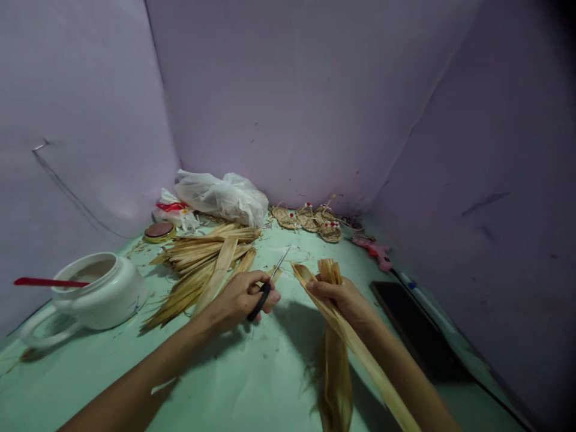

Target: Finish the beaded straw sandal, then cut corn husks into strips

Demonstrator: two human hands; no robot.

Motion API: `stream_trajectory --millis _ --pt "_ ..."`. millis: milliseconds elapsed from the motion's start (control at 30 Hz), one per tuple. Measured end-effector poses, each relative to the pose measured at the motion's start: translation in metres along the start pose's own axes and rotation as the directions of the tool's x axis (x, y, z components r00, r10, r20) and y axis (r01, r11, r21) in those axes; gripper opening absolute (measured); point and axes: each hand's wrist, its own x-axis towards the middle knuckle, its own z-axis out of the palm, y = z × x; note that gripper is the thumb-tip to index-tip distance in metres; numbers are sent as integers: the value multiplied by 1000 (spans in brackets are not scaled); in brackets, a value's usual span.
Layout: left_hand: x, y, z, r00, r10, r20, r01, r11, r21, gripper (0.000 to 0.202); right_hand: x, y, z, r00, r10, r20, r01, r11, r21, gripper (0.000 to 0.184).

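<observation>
Green tbl [261, 384], scuffed lilac walls [279, 108] 3 sides, scissors [261, 302] in L hand [238, 293]

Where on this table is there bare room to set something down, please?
The table is largely bare in the near middle, between the left forearm and the strips in the right hand, and at near left, between that forearm and the white mug. Farther back is crowded: a strip pile, plastic bag and woven pieces.

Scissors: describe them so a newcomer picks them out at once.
On the green table, find the left hand beside the pile of dry strips. It holds the scissors, whose black handle and silvery blades stand out from those pale strips.
</observation>
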Motion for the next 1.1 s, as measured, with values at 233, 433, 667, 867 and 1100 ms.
stream_trajectory --millis 233,433,667,867,1100 --pt "0 -5 -16 986 51 159 -86 972 220 25 5 -4 -15 997 39 71 -32 994 -102 14" --pt "0 -6 -13 976 137 167 -198 877 438 13 8 -3 -18 990 -22 142 45 985 -164 22" --pt "-2 -7 -11 968 205 148 -253 796 550 15 7 -2 -18 969 -56 242 114 965 -235 35" --pt "-3 -3 -9 957 219 192 -288 811 510 16 8 -1 -22 962 -59 267 130 958 -256 39" --pt "-4 -1 -6 960 161 227 -226 927 300 17 6 0 -25 955 -79 288 142 968 -207 36"
